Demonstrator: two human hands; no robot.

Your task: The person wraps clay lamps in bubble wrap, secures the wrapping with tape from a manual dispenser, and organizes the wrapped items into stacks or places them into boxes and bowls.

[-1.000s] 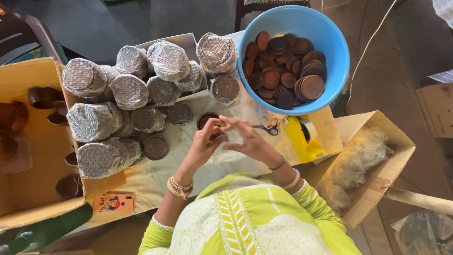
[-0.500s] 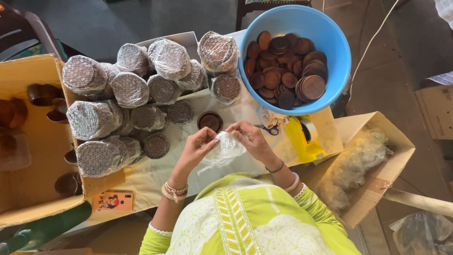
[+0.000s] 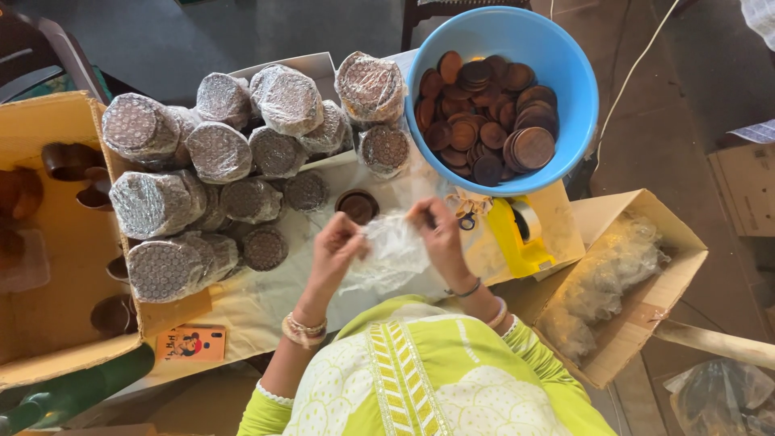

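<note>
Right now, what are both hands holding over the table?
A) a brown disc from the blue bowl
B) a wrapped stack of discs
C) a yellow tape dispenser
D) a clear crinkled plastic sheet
D: the left hand and right hand grip opposite edges of the clear crinkled plastic sheet, stretched between them; the yellow tape dispenser lies untouched beside the right hand.

Rough count: one blue bowl (image 3: 581,97) heaped with brown discs (image 3: 484,121), too many to count. Bubble-wrapped stacks (image 3: 218,153), around fifteen. One unwrapped stack (image 3: 357,206). One yellow tape dispenser (image 3: 517,238). Two open cardboard boxes (image 3: 48,266) (image 3: 646,242). One plastic sheet (image 3: 391,254) between two hands.
</note>
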